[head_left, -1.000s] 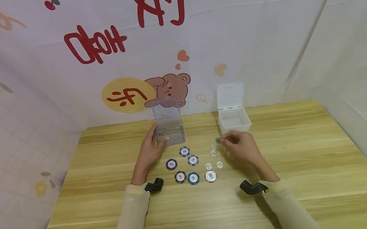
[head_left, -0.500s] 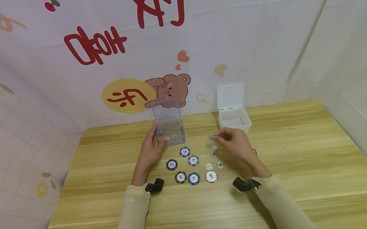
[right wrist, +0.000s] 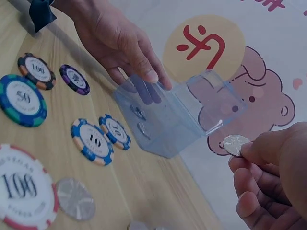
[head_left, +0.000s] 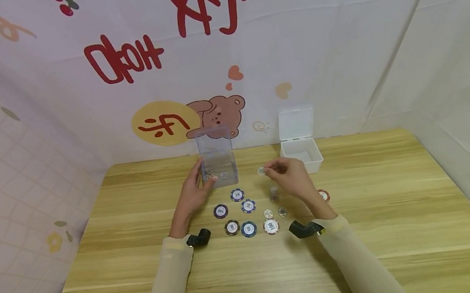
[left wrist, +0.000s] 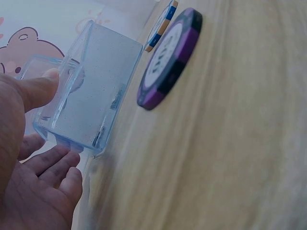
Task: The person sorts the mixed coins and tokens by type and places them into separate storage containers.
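From my distant seat I look first at the right hand [head_left: 289, 176], because it has the silver coin [right wrist: 233, 145]. Thumb and fingertips pinch this coin by its edge, and the other fingers are bent below it. The coin is held up from the table [head_left: 256, 285]; being round, it gives me no long axis to align.

The relation that I find most important is sideways. The clear plastic box [head_left: 228, 182] stands to the left of the coin, near but apart from it, and about as far forward. The lid of this box is raised at the back, so its mouth faces up, and I see coins on its floor. I judge that the short way from coin to box goes left, over the right wall.

The left hand [head_left: 193, 193] is the nearer one to the box and touches it: the thumb lies at the front, the fingers lie along the left side, so I judge it a light hold. It leaves the right side free.

Between the arms lie poker chips, the closest to the box being a blue "10" chip [head_left: 237, 195]. The white box [head_left: 316, 166] stands just behind the right hand.
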Tool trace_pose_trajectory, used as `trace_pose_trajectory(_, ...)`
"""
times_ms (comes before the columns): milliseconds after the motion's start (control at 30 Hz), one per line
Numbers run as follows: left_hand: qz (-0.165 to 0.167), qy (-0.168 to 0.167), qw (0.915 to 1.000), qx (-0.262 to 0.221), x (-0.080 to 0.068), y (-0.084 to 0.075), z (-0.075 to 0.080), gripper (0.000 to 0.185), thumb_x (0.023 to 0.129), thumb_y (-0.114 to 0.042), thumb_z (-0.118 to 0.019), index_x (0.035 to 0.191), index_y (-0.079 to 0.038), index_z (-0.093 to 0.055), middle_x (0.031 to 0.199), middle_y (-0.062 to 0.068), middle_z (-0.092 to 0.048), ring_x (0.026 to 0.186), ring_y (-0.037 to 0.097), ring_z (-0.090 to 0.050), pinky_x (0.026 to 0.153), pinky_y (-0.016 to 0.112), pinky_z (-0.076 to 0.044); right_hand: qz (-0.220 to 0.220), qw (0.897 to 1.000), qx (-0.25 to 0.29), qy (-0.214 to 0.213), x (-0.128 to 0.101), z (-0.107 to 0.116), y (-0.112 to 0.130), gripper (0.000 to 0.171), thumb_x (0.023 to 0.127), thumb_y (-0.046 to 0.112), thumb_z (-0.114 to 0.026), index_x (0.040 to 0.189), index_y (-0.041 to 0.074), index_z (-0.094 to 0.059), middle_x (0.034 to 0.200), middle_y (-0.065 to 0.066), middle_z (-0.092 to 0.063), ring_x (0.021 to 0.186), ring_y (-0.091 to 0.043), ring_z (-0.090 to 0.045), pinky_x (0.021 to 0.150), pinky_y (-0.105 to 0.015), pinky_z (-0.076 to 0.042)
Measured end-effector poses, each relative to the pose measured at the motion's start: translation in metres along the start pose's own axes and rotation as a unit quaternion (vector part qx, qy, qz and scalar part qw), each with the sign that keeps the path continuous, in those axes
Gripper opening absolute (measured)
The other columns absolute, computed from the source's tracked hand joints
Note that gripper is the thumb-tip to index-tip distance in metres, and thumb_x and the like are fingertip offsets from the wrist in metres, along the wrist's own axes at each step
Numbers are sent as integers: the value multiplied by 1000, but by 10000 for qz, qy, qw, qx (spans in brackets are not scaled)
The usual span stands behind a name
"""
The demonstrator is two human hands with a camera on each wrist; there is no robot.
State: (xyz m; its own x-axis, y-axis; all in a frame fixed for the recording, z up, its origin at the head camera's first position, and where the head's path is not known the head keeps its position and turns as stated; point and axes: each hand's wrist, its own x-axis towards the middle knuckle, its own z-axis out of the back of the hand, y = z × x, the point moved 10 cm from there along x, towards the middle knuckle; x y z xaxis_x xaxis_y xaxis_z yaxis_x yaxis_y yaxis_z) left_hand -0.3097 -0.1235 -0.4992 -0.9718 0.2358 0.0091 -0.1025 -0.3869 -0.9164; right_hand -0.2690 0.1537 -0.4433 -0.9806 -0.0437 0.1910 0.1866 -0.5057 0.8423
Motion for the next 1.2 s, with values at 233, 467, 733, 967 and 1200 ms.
trace_pose_trajectory(233,-60,-17,10000,-33,0,-1,-1,81,101,-31,-67,165,-18,-19,171,12,-21,159,29,-22,131,41,-20,66,9999,88,-32,13,-8,7,13,96,21,-74,98,9,-77,88,-7,-75,75,-16,-66,67,-22,-55)
trace_pose_trajectory(467,-17,-53,10000,-15,0,-1,1,81,101,-32,-67,165,-18,-20,171,11,-23,158,29,-24,131,40,-21,253,9997,58,-11,25,-13,17,11,96,19,-73,97,9,-78,86,-8,-77,72,-13,-65,62,-20,-52)
trace_pose_trajectory(733,21,-28,10000,37,1,-2,1,81,101,-32,-67,166,-20,-19,171,10,-22,159,29,-23,131,41,-20,295,9995,-74,98,37,-22,24,13,96,20,-72,98,8,-78,87,-8,-77,73,-15,-66,63,-21,-52)
trace_pose_trajectory(967,-16,-16,10000,48,2,-4,1,82,101,-32,-67,166,-19,-18,171,11,-23,158,29,-24,131,40,-21,275,9995,-80,124,48,-29,26,13,96,20,-72,98,8,-77,89,-9,-77,76,-18,-66,67,-23,-53)
trace_pose_trajectory(1200,-7,-2,10000,90,0,-5,1,82,101,-33,-67,166,-18,-18,171,11,-22,158,30,-23,131,41,-21,376,9990,-200,160,57,-34,30,12,96,19,-72,97,8,-77,89,-8,-77,76,-17,-66,67,-22,-52)
